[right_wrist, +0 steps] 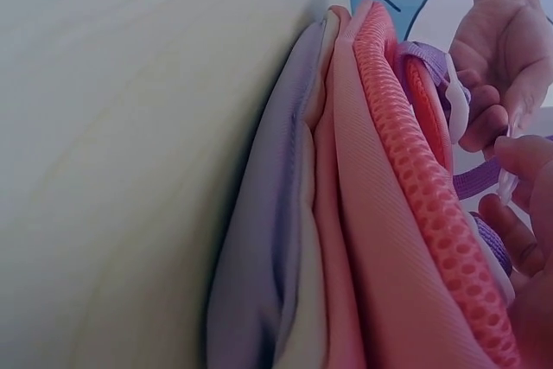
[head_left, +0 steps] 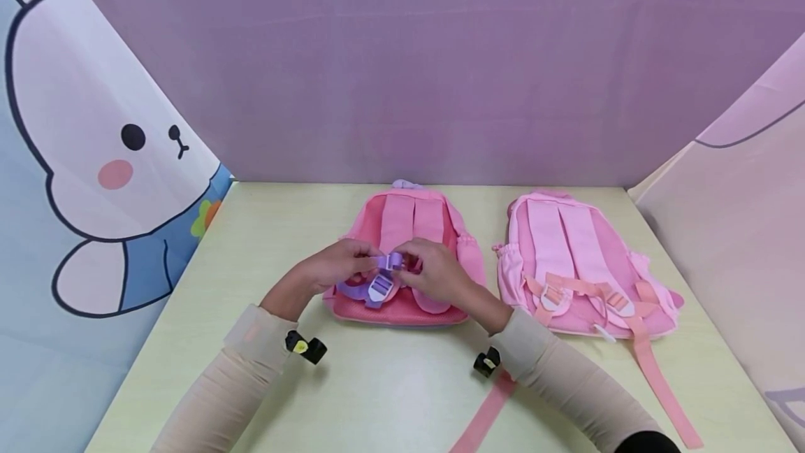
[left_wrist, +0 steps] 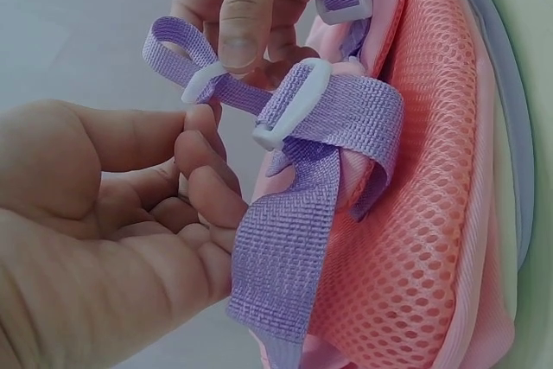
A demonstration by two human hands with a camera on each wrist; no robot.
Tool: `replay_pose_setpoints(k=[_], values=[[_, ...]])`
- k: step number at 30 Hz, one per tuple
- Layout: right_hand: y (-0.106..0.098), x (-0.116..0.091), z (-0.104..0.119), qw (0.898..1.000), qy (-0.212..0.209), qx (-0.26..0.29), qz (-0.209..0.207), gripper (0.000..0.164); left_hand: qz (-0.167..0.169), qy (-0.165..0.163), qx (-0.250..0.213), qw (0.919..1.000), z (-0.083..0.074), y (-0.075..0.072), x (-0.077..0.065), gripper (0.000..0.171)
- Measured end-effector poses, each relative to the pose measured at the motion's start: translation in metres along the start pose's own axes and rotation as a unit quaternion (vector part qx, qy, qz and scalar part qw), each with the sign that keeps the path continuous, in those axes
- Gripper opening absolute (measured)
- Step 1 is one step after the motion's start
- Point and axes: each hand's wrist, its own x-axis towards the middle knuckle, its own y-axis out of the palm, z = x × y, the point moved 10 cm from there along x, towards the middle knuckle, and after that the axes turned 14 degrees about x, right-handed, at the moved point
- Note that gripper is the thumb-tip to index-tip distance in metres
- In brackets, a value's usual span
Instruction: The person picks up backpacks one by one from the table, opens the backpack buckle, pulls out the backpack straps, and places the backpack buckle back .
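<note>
A pink backpack (head_left: 371, 313) with a coral mesh back panel (left_wrist: 415, 239) lies straps-up in front of me. Between my hands is a thin purple strap (left_wrist: 177, 45), folded into a loop through a small white slide buckle (left_wrist: 204, 84). My left hand (head_left: 339, 264) pinches this small buckle from the left, fingertips at its edge. From the other side my right hand (head_left: 437, 271) grips the looped strap and buckle with thumb and fingers. Just beside them, a larger white buckle (head_left: 380, 286) on a shoulder strap holds wide purple webbing (left_wrist: 285, 239), its end hanging loose.
To the right lies a second, lighter pink backpack (head_left: 575, 250) with peach straps and white buckles. One peach strap end (head_left: 666, 383) trails toward the table's front; another peach strap (head_left: 484, 414) runs under my right forearm. A purple cloth wall (head_left: 428, 68) stands behind the table (head_left: 277, 222).
</note>
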Motion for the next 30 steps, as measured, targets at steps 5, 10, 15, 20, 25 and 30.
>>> replay_pose_setpoints(k=[5, 10, 15, 20, 25, 30], values=[[0.0011, -0.0002, -0.0009, 1.0, 0.001, -0.002, 0.001, 0.026, 0.003, -0.001, -0.003, 1.0, -0.0019, 0.0015, -0.0002, 0.019], [0.0019, -0.0008, -0.0023, 1.0, 0.005, -0.002, 0.003, 0.028, 0.004, -0.003, -0.001, 1.0, -0.0015, 0.0025, 0.0, 0.018], [0.0021, -0.0011, -0.0019, 1.0, 0.006, -0.003, 0.005, 0.027, 0.004, -0.003, 0.004, 1.0, -0.0005, 0.003, 0.0009, 0.018], [0.0025, -0.0008, -0.0025, 1.0, 0.011, -0.003, 0.009, 0.027, 0.005, -0.006, 0.004, 1.0, -0.0008, 0.0031, 0.0004, 0.019], [0.003, -0.0004, -0.0028, 1.0, 0.011, -0.004, 0.013, 0.026, 0.006, -0.009, 0.007, 0.9999, -0.0013, 0.0035, 0.0006, 0.02], [0.0035, -0.0001, -0.0019, 1.0, 0.006, -0.007, 0.015, 0.026, 0.006, -0.012, 0.017, 0.9998, -0.0019, 0.0037, 0.0005, 0.019]])
